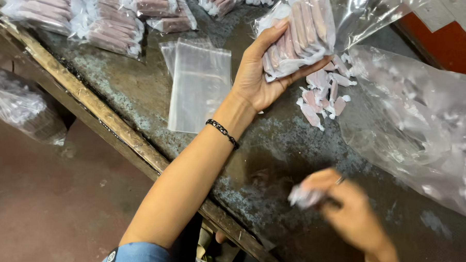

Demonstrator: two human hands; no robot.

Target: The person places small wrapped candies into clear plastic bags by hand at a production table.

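Observation:
My left hand point(259, 73) reaches forward over the table and grips a clear plastic bag point(299, 33) filled with a row of pink wrapped candies. My right hand point(344, 210), blurred with motion, is low near the front of the table and holds a single wrapped candy point(305, 196) between the fingers. A small heap of loose pink wrapped candies point(324, 94) lies on the table just right of my left hand.
A stack of empty clear zip bags point(198, 85) lies flat left of my left hand. Several filled candy bags point(110, 24) sit at the back. A big clear sack of candies point(424, 124) fills the right. The worn table edge point(114, 132) runs diagonally; another sack point(20, 105) rests on the floor.

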